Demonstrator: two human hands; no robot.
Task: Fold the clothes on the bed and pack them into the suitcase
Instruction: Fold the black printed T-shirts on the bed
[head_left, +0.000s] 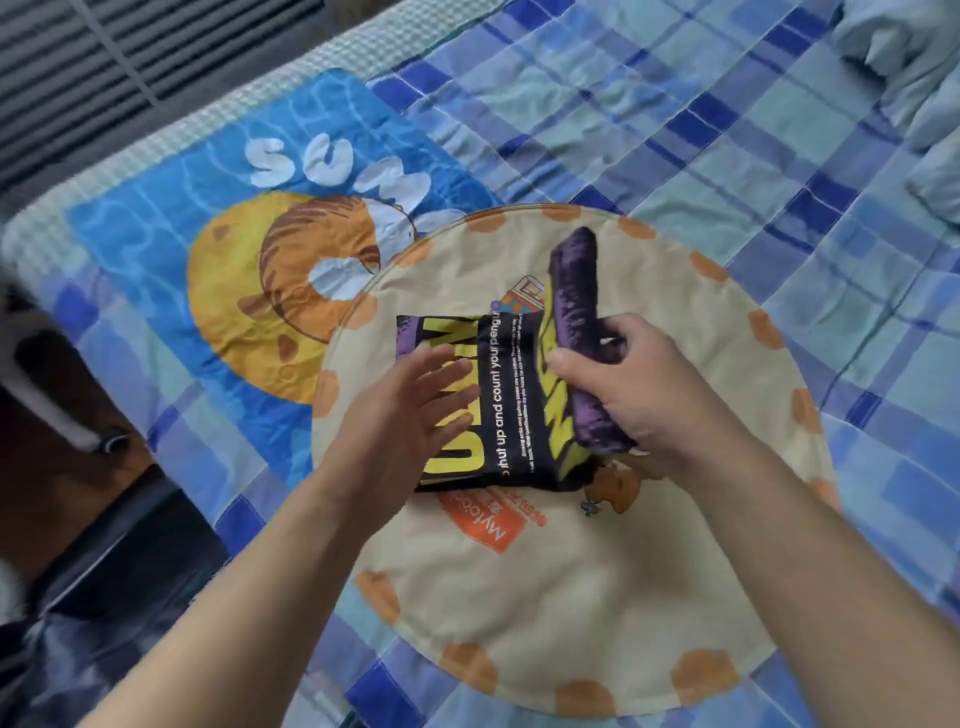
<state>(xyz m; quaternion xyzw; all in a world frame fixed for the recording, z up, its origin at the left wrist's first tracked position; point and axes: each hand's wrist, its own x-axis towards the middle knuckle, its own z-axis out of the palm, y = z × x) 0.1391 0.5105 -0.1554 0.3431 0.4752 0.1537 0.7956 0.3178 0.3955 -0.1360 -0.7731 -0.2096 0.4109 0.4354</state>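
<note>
While the left hand (415, 410) lies flat, fingers straight, on the shirt (488, 405), it pins the printed half down so the fold won't slide. Over on the other side, the right hand (639, 395) has its grip curled round the purple rolled edge, lifted clear and tipping toward the middle, by the look of it a fold in progress. That shirt sits on a round cream mat (571, 597) with orange dots, a tidy patch on the checked bed (753, 156). A blue pillow (218, 218) lies just beyond. No suitcase plainly in view, so packing looks some way off.
</note>
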